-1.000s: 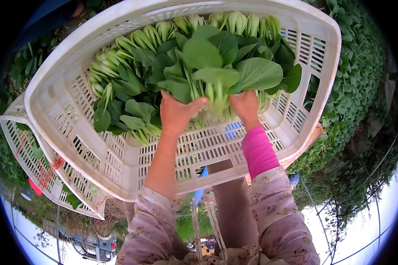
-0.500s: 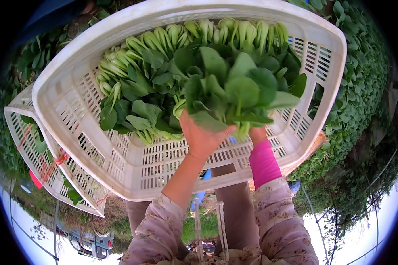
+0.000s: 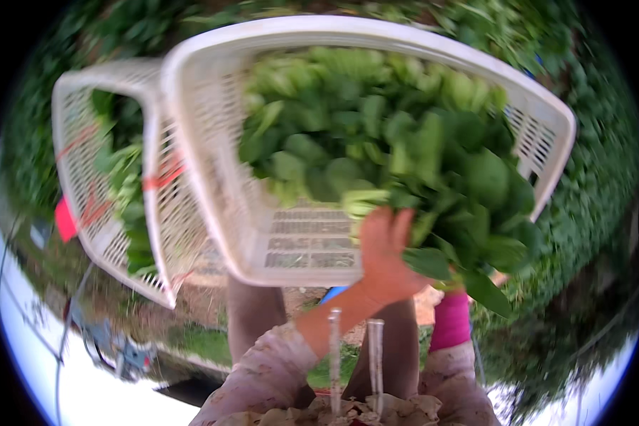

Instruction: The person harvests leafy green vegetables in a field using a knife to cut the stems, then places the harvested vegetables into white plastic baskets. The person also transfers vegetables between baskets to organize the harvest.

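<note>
A big bunch of leafy bok choy (image 3: 486, 195) is held over the right front of a white slatted plastic crate (image 3: 319, 273). My left hand (image 3: 390, 263) grips the bunch at its lower left, fingers closed against the stems and leaves. Pale green stalk ends show just above those fingers. My right forearm, in a pink cuff (image 3: 451, 323), reaches up under the bunch; leaves cover the right hand itself and its fingers. Inside the crate more bok choy (image 3: 334, 117) lies in rows, pale bases along the far and left sides, leaves toward the middle. The picture is blurred by motion.
To the left stands a second white crate (image 3: 149, 234), holding some leafy greens (image 3: 124, 192) and tied with red string (image 3: 165, 172). A bright pink object (image 3: 66, 219) hangs at its outer side. Green plants (image 3: 582, 220) grow around, densely on the right.
The bunch and both hands have moved right and nearer, toward the crate's right front edge. Both crates now appear farther right in the view. My right hand has become hidden behind the leaves.
</note>
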Action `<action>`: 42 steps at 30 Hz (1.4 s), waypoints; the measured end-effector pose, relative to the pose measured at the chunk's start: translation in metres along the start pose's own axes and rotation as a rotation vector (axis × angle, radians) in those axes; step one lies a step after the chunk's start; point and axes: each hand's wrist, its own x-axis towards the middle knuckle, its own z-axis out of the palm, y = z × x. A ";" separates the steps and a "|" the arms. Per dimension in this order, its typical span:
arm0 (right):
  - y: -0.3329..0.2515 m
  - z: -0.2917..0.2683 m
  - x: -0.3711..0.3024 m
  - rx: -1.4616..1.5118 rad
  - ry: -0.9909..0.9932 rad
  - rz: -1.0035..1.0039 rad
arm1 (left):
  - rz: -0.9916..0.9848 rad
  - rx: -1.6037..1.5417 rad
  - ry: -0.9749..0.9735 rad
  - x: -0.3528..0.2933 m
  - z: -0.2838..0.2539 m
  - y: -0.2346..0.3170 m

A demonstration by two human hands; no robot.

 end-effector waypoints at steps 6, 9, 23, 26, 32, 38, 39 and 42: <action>-0.079 -0.038 -0.059 -0.122 -0.068 -0.017 | -0.075 -0.168 0.132 -0.011 -0.076 0.046; -0.130 -0.028 -0.066 -0.206 -0.161 -0.071 | -0.165 -0.158 0.230 -0.012 -0.133 0.067; -0.335 0.236 -0.075 -0.516 -0.615 -0.502 | -0.476 -0.086 0.731 -0.008 -0.385 -0.027; -0.363 0.322 -0.085 -0.478 -0.690 -0.685 | -0.466 -0.088 0.883 -0.001 -0.405 -0.068; -0.434 0.446 -0.160 -0.230 -0.817 -0.954 | -0.370 -0.405 1.174 0.013 -0.469 -0.123; -0.486 0.466 -0.181 -0.169 -0.909 -0.992 | -0.115 -0.397 1.254 0.036 -0.528 -0.115; -0.499 0.466 -0.187 -0.049 -0.994 -0.906 | -0.103 -0.375 1.288 0.046 -0.536 -0.103; -0.517 0.464 -0.178 -0.066 -0.964 -0.894 | -0.029 -0.538 1.124 0.051 -0.546 -0.109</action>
